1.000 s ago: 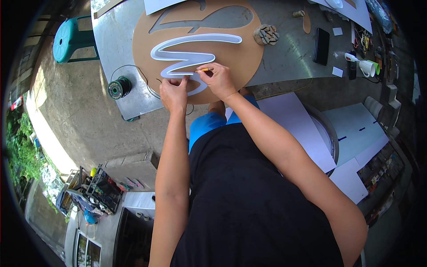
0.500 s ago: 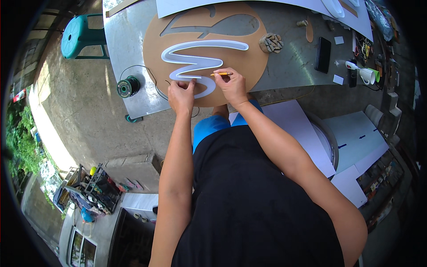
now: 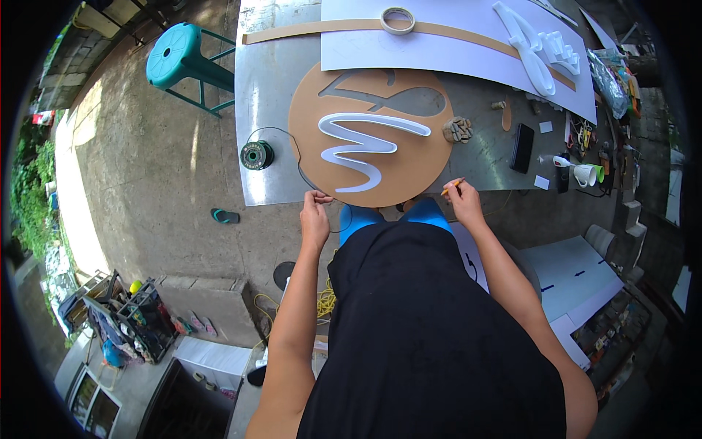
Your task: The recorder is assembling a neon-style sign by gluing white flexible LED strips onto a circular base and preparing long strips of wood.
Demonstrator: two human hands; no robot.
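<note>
A round brown board (image 3: 409, 175) lies on the metal table, overhanging its near edge. On it rests a white raised squiggle-shaped piece (image 3: 363, 145), below a curved cut-out in the board. My left hand (image 3: 314, 221) is at the board's near left edge, fingers pinched together. A thin black wire (image 3: 297, 157) runs from a dark green spool (image 3: 257, 155) toward those fingers; whether they grip the wire or the board's rim is hidden. Off the board's near right edge, my right hand (image 3: 464, 202) pinches a yellow pencil (image 3: 451, 187).
On a white sheet (image 3: 453, 55) at the table's back lie a tape roll (image 3: 398, 21), a brown strip and white shaped pieces (image 3: 528, 51). A cluster of small stones (image 3: 458, 130) touches the board's right edge. Further right are a black phone (image 3: 521, 147) and cups (image 3: 585, 175). A teal stool (image 3: 183, 62) stands left.
Both hands have drawn back from the white piece: the left to the board's near edge, the right out to the right with the pencil. The view has shifted, showing more of the table's back.
</note>
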